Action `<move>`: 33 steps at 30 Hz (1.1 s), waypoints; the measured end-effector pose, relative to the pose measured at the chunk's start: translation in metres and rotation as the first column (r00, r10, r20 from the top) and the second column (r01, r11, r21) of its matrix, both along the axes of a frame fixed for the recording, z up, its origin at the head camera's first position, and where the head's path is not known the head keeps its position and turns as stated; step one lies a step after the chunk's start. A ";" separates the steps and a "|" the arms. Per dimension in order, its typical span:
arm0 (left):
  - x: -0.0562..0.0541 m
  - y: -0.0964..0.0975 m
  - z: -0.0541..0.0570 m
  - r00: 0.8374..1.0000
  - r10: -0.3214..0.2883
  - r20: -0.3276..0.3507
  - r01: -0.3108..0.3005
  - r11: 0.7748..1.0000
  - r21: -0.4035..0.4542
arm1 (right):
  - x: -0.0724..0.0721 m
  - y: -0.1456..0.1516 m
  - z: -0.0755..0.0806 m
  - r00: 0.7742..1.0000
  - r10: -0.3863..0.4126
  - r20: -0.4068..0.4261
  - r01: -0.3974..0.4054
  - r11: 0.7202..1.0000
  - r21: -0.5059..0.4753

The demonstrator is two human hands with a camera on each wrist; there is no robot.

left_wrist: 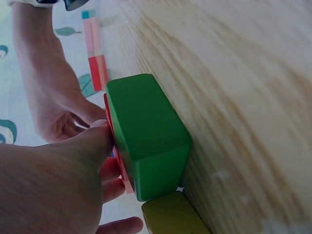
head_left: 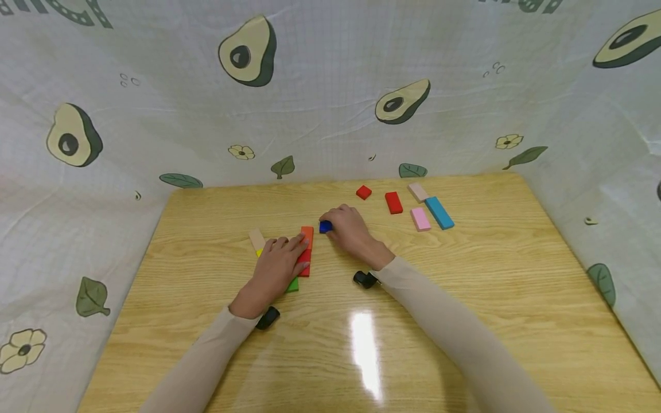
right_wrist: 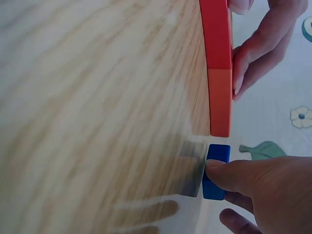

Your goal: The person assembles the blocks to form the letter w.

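The right hand (head_left: 353, 231) pinched a small blue rectangular block (head_left: 325, 226), just right of a flat orange rectangular block (head_left: 307, 231). The left hand (head_left: 276, 267), fingers extended, touched the orange block and the red rectangular block (head_left: 306, 257) adjoining its near end.

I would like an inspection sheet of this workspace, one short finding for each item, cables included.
Surface: wooden table, with bright glare toward the front.
Blocks: orange block, red block, green block, yellow block and tan block grouped left of centre; dark blue block apart; five more blocks at back right.
Clutter: nothing seen.
Hands: left hand touches the orange and red blocks; right hand pinches the dark blue block.
Cables: nothing seen.
Surroundings: printed cloth behind and on both sides.
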State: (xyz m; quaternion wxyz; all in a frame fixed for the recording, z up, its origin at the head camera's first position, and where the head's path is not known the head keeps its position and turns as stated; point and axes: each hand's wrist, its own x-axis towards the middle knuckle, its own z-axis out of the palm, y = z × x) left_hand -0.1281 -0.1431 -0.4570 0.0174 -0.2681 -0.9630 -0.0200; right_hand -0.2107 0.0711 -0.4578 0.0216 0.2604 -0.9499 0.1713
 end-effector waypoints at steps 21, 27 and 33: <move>0.002 0.001 0.002 1.000 0.006 -0.003 -0.006 1.000 -0.002 | -0.010 -0.014 -0.003 1.000 0.007 0.008 -0.007 1.000 0.002; 0.002 0.003 0.001 1.000 0.000 -0.005 0.000 1.000 0.008 | -0.008 -0.013 -0.004 1.000 0.009 0.003 -0.009 1.000 -0.005; 0.002 0.002 0.002 1.000 0.002 0.010 -0.002 1.000 0.003 | -0.004 -0.004 0.001 1.000 -0.019 -0.002 0.019 0.999 0.038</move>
